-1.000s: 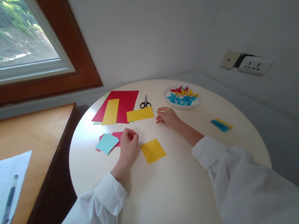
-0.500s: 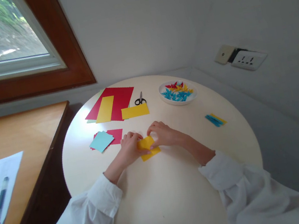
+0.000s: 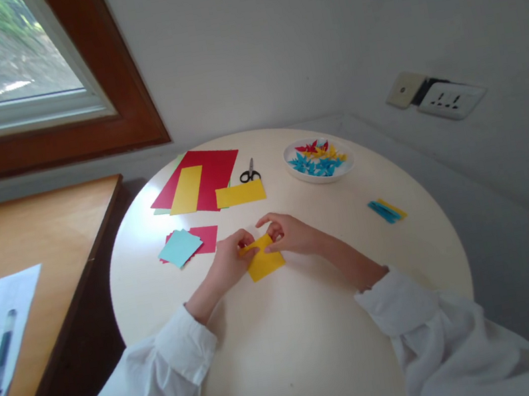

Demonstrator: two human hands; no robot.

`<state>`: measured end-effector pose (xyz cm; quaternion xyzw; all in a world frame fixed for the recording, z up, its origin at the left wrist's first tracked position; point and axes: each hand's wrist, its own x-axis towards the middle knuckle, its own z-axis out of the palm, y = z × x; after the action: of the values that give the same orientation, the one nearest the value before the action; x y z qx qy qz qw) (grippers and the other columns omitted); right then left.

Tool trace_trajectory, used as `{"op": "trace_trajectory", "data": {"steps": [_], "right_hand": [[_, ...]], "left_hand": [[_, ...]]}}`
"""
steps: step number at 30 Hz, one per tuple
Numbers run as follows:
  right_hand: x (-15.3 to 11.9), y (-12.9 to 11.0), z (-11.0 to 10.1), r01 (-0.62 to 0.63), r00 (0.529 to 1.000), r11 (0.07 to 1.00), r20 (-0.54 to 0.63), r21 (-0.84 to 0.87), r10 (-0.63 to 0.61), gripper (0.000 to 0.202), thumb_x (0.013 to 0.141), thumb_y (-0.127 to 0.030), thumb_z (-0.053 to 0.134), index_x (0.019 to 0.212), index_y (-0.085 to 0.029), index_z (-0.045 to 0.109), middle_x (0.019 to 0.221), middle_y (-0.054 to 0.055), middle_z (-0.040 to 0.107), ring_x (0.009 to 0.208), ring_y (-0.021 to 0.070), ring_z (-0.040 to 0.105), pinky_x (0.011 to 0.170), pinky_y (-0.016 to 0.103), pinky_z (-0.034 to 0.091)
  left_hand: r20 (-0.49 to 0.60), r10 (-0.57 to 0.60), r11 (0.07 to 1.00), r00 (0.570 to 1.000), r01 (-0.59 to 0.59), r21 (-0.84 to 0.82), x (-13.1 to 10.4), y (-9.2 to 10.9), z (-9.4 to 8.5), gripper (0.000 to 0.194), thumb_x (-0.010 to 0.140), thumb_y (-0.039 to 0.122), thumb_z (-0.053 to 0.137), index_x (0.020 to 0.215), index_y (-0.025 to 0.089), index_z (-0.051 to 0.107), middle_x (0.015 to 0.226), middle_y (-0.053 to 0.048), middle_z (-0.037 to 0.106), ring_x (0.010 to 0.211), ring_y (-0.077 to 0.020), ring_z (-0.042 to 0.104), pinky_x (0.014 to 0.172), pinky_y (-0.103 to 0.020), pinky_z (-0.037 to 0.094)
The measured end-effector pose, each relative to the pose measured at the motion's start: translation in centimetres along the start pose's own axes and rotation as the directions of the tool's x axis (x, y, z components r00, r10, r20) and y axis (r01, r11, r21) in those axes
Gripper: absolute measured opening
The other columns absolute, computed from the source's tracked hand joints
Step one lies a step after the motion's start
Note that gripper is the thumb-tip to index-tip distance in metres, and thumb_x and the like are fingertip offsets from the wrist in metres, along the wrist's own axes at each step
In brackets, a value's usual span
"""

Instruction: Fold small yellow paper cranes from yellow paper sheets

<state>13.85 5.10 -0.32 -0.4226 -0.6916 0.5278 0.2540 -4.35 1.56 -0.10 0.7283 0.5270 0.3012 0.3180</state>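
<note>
Pale wall (image 3: 244, 46) is rising beyond the round table (image 3: 338, 334) that I am watching through the head view. Near the table's middle, a yellow square (image 3: 266, 266) of paper is showing between both hands: the left hand (image 3: 231, 259) is pinching its ten-o'clock corner, thumb on top, and the right hand (image 3: 293, 232) is gripping near its one-o'clock corner. I cannot tell whether its far edge is folding. From that square, light-blue squares (image 3: 180, 248) are lying toward half past nine, a large red sheet (image 3: 216, 165) at eleven, scissors (image 3: 250, 175) at twelve, a white plate (image 3: 321, 180) of pointed paper pieces (image 3: 314, 166) at one, and blue and yellow strips (image 3: 382, 212) nearly at three.
</note>
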Motion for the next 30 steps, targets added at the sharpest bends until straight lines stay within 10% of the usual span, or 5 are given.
{"op": "trace_trajectory", "data": {"steps": [7, 10, 15, 21, 30], "right_hand": [[-2.2, -0.9, -0.3, 0.154, 0.956, 0.956, -0.207, -0.25, -0.208, 0.006, 0.071, -0.023, 0.061, 0.075, -0.019, 0.064, 0.079, 0.002, 0.067, 0.075, 0.0161, 0.06, 0.068, 0.028, 0.045], [-3.6, -0.7, -0.7, 0.29, 0.818, 0.803, -0.301, -0.521, -0.49, 0.01, 0.074, -0.013, 0.058, 0.073, -0.021, 0.063, 0.083, 0.003, 0.068, 0.083, 0.0176, 0.062, 0.078, 0.033, 0.044], [-6.0, 0.6, -1.3, 0.38, 0.598, 0.427, -0.134, -0.821, -0.79, 0.012, 0.081, -0.011, 0.057, 0.078, -0.021, 0.062, 0.082, 0.003, 0.068, 0.083, 0.0163, 0.061, 0.077, 0.033, 0.042], [-8.0, 2.1, -1.2, 0.42, 0.702, 0.38, 0.03, -0.824, -0.712, 0.013, 0.086, -0.01, 0.051, 0.082, -0.018, 0.061, 0.083, 0.004, 0.07, 0.08, 0.0148, 0.063, 0.076, 0.032, 0.044], [-8.9, 2.9, -1.1, 0.443, 0.781, 0.552, 0.001, -0.707, -0.625, 0.011, 0.085, -0.012, 0.051, 0.086, -0.018, 0.061, 0.092, 0.005, 0.072, 0.086, 0.0144, 0.065, 0.084, 0.033, 0.044]], "left_hand": [[-0.255, 0.253, 0.967, 0.933, -0.255, 0.029, -0.1, 0.9, 0.1, 0.006, 0.076, 0.019, 0.057, 0.07, 0.02, 0.057, 0.078, -0.004, 0.063, 0.076, -0.0187, 0.057, 0.072, -0.034, 0.046], [-0.221, 0.398, 0.916, 0.891, -0.371, 0.153, -0.4, 1.1, 0.4, 0.008, 0.08, 0.018, 0.057, 0.074, 0.021, 0.06, 0.086, -0.005, 0.063, 0.084, -0.0191, 0.056, 0.078, -0.035, 0.044], [-0.144, 0.593, 0.792, 0.792, -0.542, 0.28, -0.7, 1.1, 1.2, 0.01, 0.086, 0.017, 0.054, 0.081, 0.019, 0.062, 0.088, -0.005, 0.064, 0.084, -0.0174, 0.055, 0.076, -0.033, 0.044], [0.113, 0.546, 0.796, 0.83, -0.556, 0.238, -1.0, 0.8, 2.2, 0.014, 0.086, 0.013, 0.05, 0.078, 0.017, 0.06, 0.089, -0.005, 0.067, 0.085, -0.0171, 0.057, 0.079, -0.032, 0.044], [0.167, 0.31, 0.909, 0.936, -0.344, 0.237, -1.7, 1.5, 2.6, 0.012, 0.082, 0.013, 0.052, 0.081, 0.018, 0.063, 0.076, -0.003, 0.067, 0.074, -0.0162, 0.058, 0.072, -0.03, 0.044]]}}
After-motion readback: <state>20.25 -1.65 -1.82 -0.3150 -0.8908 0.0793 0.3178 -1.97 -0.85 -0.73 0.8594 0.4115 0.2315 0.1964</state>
